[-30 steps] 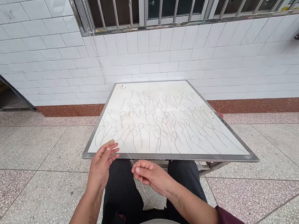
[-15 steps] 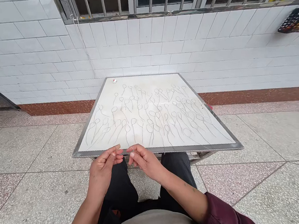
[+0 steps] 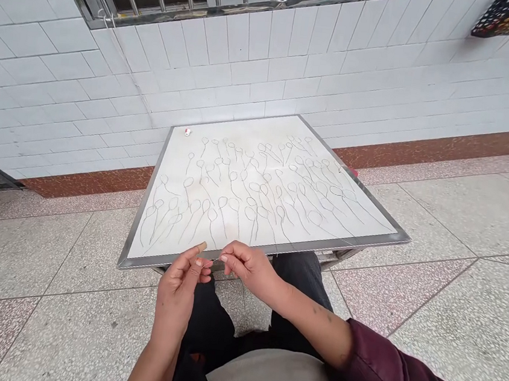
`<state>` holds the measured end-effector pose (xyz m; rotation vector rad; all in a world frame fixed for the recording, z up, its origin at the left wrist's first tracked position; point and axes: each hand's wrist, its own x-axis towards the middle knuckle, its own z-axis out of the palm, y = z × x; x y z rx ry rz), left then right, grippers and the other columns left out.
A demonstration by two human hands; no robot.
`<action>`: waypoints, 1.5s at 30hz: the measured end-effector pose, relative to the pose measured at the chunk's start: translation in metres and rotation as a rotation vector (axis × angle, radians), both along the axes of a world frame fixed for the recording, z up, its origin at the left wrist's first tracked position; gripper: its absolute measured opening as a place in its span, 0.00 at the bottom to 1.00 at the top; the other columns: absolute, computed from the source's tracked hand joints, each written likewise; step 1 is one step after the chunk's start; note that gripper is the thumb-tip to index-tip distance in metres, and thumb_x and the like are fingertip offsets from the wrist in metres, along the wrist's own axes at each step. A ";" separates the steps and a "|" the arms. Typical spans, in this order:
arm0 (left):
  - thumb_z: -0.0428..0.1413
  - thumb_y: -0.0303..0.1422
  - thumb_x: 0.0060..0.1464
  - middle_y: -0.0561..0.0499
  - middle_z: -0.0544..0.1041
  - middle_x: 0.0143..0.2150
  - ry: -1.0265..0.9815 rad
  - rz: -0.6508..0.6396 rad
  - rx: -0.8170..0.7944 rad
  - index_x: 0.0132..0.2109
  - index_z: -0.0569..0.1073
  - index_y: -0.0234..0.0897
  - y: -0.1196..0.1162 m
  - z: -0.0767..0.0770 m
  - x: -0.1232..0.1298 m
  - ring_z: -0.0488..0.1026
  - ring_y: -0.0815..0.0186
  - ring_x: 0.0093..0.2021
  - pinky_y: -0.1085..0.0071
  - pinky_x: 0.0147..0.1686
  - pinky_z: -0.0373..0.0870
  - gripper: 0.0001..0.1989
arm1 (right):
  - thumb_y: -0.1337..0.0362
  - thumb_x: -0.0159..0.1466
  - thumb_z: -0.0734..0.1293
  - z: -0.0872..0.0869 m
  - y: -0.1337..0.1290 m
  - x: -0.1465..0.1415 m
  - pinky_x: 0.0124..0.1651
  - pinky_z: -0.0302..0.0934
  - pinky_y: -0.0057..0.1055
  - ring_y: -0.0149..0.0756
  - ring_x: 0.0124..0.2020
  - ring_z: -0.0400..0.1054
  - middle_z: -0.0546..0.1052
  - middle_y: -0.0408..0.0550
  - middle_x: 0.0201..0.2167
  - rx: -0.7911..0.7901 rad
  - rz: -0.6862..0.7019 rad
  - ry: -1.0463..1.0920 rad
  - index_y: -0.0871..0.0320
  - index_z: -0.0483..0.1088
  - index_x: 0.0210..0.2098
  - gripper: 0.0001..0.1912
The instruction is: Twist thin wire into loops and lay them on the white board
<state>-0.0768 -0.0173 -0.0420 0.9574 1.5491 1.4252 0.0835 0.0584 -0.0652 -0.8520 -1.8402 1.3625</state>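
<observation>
Just in front of the table's near edge, my left hand (image 3: 178,288) is closed in a pinch, thumb against the fingers, with the index finger stretched forward. A thin wire (image 3: 244,292) hangs down below my right hand (image 3: 255,273), whose thumb and index finger pinch it. The fingertips of both hands are close together, and the wire seems to run between them, though it is too fine to follow there. Many thin dark wires with looped ends, one of them a looped wire (image 3: 212,215), lie spread over the white tabletop (image 3: 238,125).
A grey metal rim (image 3: 344,243) borders the table, which stands by a white tiled wall (image 3: 249,72). A small white and red object (image 3: 188,132) lies at its far left corner. A dotted bag (image 3: 504,20) hangs at upper right. My knees are under the table.
My right hand has turned slightly, and the wire's tail now shows hanging beneath it. Both hands stay close together. The camera view has shifted a little.
</observation>
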 end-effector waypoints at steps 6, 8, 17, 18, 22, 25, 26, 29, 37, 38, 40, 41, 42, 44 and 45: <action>0.62 0.43 0.55 0.50 0.80 0.34 0.029 -0.059 -0.023 0.54 0.76 0.38 0.000 0.006 0.002 0.74 0.66 0.34 0.69 0.38 0.73 0.22 | 0.60 0.68 0.62 0.007 -0.001 0.005 0.32 0.59 0.27 0.29 0.25 0.64 0.74 0.39 0.25 -0.008 0.013 -0.021 0.55 0.70 0.35 0.09; 0.62 0.42 0.54 0.51 0.79 0.33 0.036 -0.077 -0.025 0.54 0.76 0.38 0.000 0.008 0.003 0.73 0.66 0.33 0.69 0.36 0.73 0.23 | 0.60 0.69 0.62 0.009 -0.001 0.007 0.33 0.60 0.27 0.29 0.25 0.65 0.75 0.39 0.25 -0.020 0.019 -0.018 0.55 0.71 0.35 0.09; 0.61 0.40 0.55 0.54 0.75 0.28 -0.019 -0.116 -0.001 0.57 0.73 0.37 -0.005 0.013 0.007 0.69 0.69 0.28 0.72 0.29 0.69 0.24 | 0.56 0.68 0.62 0.015 -0.002 0.014 0.31 0.60 0.27 0.29 0.24 0.65 0.72 0.40 0.24 -0.067 0.069 0.044 0.55 0.70 0.32 0.12; 0.60 0.40 0.55 0.54 0.75 0.29 0.013 -0.130 -0.002 0.58 0.73 0.38 -0.006 0.015 0.007 0.69 0.68 0.29 0.71 0.30 0.70 0.24 | 0.56 0.68 0.63 0.015 -0.002 0.015 0.31 0.60 0.27 0.29 0.24 0.65 0.73 0.40 0.24 -0.062 0.072 0.036 0.55 0.71 0.32 0.12; 0.57 0.41 0.58 0.54 0.75 0.32 0.156 -0.191 -0.007 0.62 0.69 0.41 -0.012 0.020 0.008 0.71 0.66 0.32 0.67 0.36 0.71 0.26 | 0.58 0.68 0.63 0.017 -0.001 0.018 0.30 0.59 0.26 0.29 0.25 0.65 0.73 0.39 0.24 -0.018 0.076 0.007 0.54 0.72 0.33 0.11; 0.55 0.43 0.59 0.54 0.74 0.31 0.251 -0.210 -0.005 0.63 0.67 0.43 -0.016 0.021 0.006 0.70 0.65 0.31 0.67 0.35 0.70 0.26 | 0.58 0.68 0.63 0.019 -0.002 0.020 0.30 0.58 0.26 0.29 0.24 0.65 0.73 0.39 0.24 -0.001 0.079 -0.007 0.54 0.72 0.33 0.11; 0.55 0.43 0.60 0.54 0.74 0.31 0.284 -0.215 -0.010 0.64 0.67 0.44 -0.017 0.021 0.005 0.69 0.65 0.30 0.67 0.34 0.69 0.26 | 0.58 0.68 0.63 0.019 -0.003 0.020 0.30 0.58 0.26 0.29 0.24 0.65 0.73 0.39 0.24 0.001 0.078 -0.010 0.54 0.72 0.33 0.11; 0.54 0.42 0.61 0.55 0.72 0.29 0.349 -0.217 -0.015 0.63 0.67 0.43 -0.019 0.023 0.005 0.67 0.65 0.28 0.68 0.32 0.67 0.25 | 0.57 0.69 0.62 0.020 -0.005 0.020 0.30 0.58 0.26 0.29 0.25 0.65 0.73 0.39 0.24 0.010 0.072 0.000 0.54 0.72 0.32 0.12; 0.59 0.40 0.57 0.56 0.71 0.27 -0.011 -0.148 0.066 0.58 0.70 0.39 -0.017 0.021 0.010 0.64 0.68 0.27 0.73 0.27 0.63 0.23 | 0.54 0.70 0.61 0.021 -0.005 0.017 0.32 0.58 0.27 0.30 0.26 0.63 0.71 0.40 0.24 0.034 0.091 0.076 0.54 0.72 0.32 0.15; 0.59 0.40 0.57 0.55 0.71 0.27 -0.010 -0.127 0.060 0.58 0.69 0.39 -0.016 0.021 0.010 0.65 0.68 0.27 0.73 0.27 0.63 0.24 | 0.54 0.70 0.61 0.020 -0.004 0.018 0.32 0.58 0.28 0.30 0.26 0.63 0.71 0.40 0.24 0.009 0.111 0.071 0.54 0.72 0.34 0.15; 0.60 0.40 0.56 0.55 0.73 0.28 0.032 -0.098 0.041 0.59 0.69 0.38 -0.016 0.022 0.009 0.66 0.67 0.28 0.72 0.29 0.65 0.25 | 0.54 0.70 0.61 0.020 -0.001 0.019 0.34 0.59 0.28 0.31 0.28 0.64 0.73 0.41 0.25 -0.034 0.152 0.058 0.54 0.72 0.37 0.14; 0.60 0.40 0.56 0.55 0.73 0.29 0.055 -0.089 0.034 0.59 0.68 0.39 -0.016 0.022 0.008 0.67 0.67 0.29 0.72 0.30 0.65 0.26 | 0.54 0.70 0.61 0.019 -0.001 0.020 0.35 0.59 0.29 0.31 0.29 0.65 0.74 0.41 0.26 -0.046 0.164 0.052 0.54 0.72 0.39 0.13; 0.60 0.40 0.56 0.55 0.73 0.29 0.073 -0.079 0.031 0.60 0.68 0.39 -0.016 0.022 0.007 0.67 0.67 0.29 0.71 0.30 0.65 0.26 | 0.54 0.70 0.60 0.019 0.000 0.021 0.36 0.59 0.29 0.31 0.30 0.65 0.74 0.42 0.27 -0.056 0.167 0.046 0.54 0.72 0.40 0.13; 0.60 0.41 0.56 0.55 0.74 0.29 0.094 -0.062 0.030 0.60 0.68 0.38 -0.016 0.021 0.004 0.67 0.67 0.28 0.72 0.30 0.66 0.26 | 0.55 0.70 0.60 0.020 0.001 0.023 0.37 0.59 0.30 0.31 0.30 0.65 0.75 0.43 0.29 -0.078 0.165 0.033 0.54 0.72 0.41 0.12; 0.60 0.41 0.56 0.55 0.74 0.29 0.101 -0.057 0.029 0.60 0.68 0.38 -0.015 0.020 0.003 0.67 0.67 0.28 0.72 0.29 0.66 0.27 | 0.56 0.70 0.60 0.020 0.001 0.024 0.36 0.58 0.30 0.31 0.30 0.65 0.75 0.43 0.30 -0.088 0.158 0.027 0.54 0.72 0.41 0.12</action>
